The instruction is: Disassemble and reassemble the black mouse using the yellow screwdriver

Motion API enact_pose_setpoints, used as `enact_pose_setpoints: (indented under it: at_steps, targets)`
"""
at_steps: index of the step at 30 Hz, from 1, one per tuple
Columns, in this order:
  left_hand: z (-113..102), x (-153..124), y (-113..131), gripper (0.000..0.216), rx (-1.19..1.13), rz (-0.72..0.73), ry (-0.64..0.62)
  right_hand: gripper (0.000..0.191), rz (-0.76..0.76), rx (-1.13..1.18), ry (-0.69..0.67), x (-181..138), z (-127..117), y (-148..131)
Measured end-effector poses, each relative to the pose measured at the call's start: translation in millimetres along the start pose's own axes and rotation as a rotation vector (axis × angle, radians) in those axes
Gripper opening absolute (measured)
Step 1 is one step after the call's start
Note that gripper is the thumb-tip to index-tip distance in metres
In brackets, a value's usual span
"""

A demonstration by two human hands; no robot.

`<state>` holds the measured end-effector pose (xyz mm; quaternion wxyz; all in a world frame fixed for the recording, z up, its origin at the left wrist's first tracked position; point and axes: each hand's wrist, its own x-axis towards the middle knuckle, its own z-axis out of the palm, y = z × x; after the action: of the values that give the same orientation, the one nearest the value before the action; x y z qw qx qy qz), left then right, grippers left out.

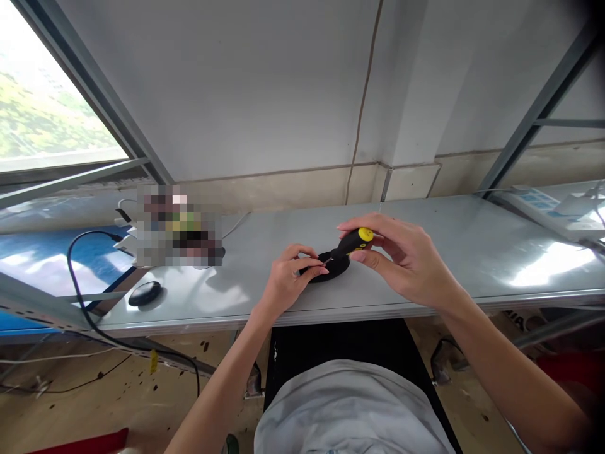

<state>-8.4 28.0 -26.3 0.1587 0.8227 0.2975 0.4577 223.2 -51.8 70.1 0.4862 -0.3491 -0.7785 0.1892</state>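
In the head view a screwdriver (350, 243) with a black handle and yellow end cap slants down to the left. My right hand (409, 255) grips its handle between thumb and fingers. The thin shaft points toward the fingertips of my left hand (290, 274), which are pinched together at its tip. Whatever sits between those fingertips is too small to make out. Beneath both hands a black rounded object (336, 271) lies on the grey tabletop (274, 227); my left fingers rest at its edge and partly cover it.
A black computer mouse (145, 294) lies at the left of the table. Behind it stands a blurred-out cluster (182, 230), with a black cable (70, 258) looping down past the table's edge. A white device (543, 208) sits at the far right. Metal posts frame both sides.
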Motion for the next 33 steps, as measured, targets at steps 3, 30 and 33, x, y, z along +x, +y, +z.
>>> enact_pose_setpoints:
  at_steps: [3,30,33]
  targets:
    - [-0.3,0.0,-0.3,0.013,0.004,0.021,0.007,0.026,-0.006,0.0,0.001,-0.2,0.0,0.8]
    - [-13.4,-11.1,-1.9,0.065,0.285,-0.216,-0.316,0.031,-0.042,-0.137,0.081,1.0,-11.7,6.3]
    - [-13.5,-10.1,-1.6,0.056,0.272,-0.188,-0.316,0.031,-0.028,-0.145,0.075,1.0,-11.7,6.5]
